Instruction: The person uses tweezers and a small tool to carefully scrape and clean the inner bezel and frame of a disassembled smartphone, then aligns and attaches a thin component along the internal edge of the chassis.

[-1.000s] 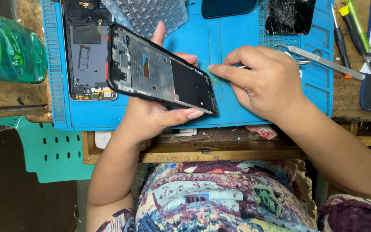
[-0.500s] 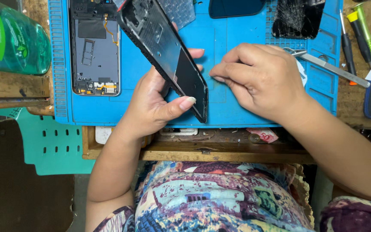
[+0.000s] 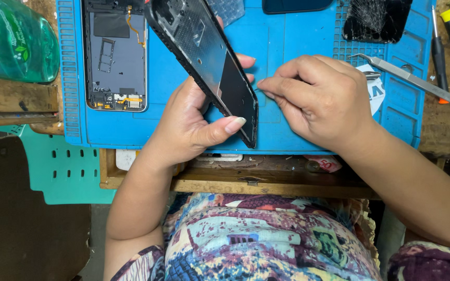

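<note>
My left hand [image 3: 191, 122] grips a black phone frame [image 3: 207, 62], tilted up on its long edge above the blue work mat [image 3: 287, 36]. Its thumb lies across the frame's lower corner. My right hand [image 3: 316, 99] rests on the mat just right of the frame, fingers pinched together near the frame's lower edge. Whether something tiny sits between the fingertips cannot be made out. An opened phone body [image 3: 114, 54] with exposed parts lies flat on the mat at the left.
Metal tweezers [image 3: 410, 78] lie on the mat at the right, with screwdrivers [image 3: 446, 36] beyond them. A cracked screen panel [image 3: 376, 20] sits at the top right. A green bottle [image 3: 14, 39] lies at the far left. A teal plastic stool [image 3: 61, 166] stands below the wooden bench edge.
My left hand has turned the phone frame from lying flat in the palm to standing steeply on edge. My right hand stayed pinched beside it.
</note>
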